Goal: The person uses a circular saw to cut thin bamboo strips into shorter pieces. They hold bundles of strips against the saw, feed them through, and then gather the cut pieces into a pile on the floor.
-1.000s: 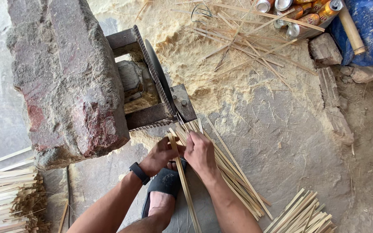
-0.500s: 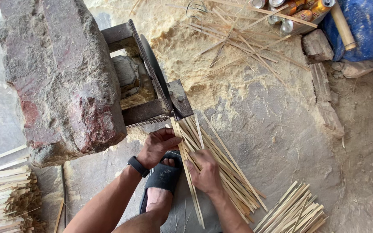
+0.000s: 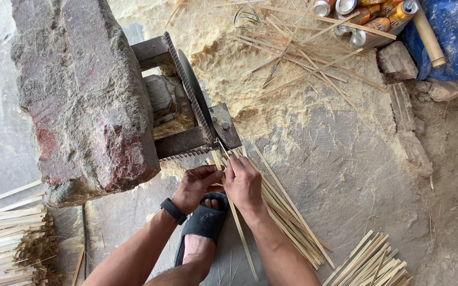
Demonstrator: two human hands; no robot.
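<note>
Bare concrete floor (image 3: 356,175), dusty, with pale sawdust (image 3: 229,69) spread behind the blade. Thin bamboo strip (image 3: 234,217) runs from the dark curved blade (image 3: 194,98) back toward the person, its far end right at the blade's near tip. Left hand (image 3: 197,185) pinches the strip just short of the blade, fingers curled; black watch (image 3: 173,211) on that wrist. Right hand (image 3: 244,182) sits just beside it, touching, fingers closed on the same strip. Blade is fixed in a rusty metal frame (image 3: 186,140) set against a big stone block (image 3: 80,95) on the blade's left. Sandalled foot (image 3: 202,228) lies under the hands. More cut strips (image 3: 292,228) fan out right of the held strip, another bundle (image 3: 6,238) far left of the blade. Drink cans (image 3: 367,16) well beyond the blade, upper right
</note>
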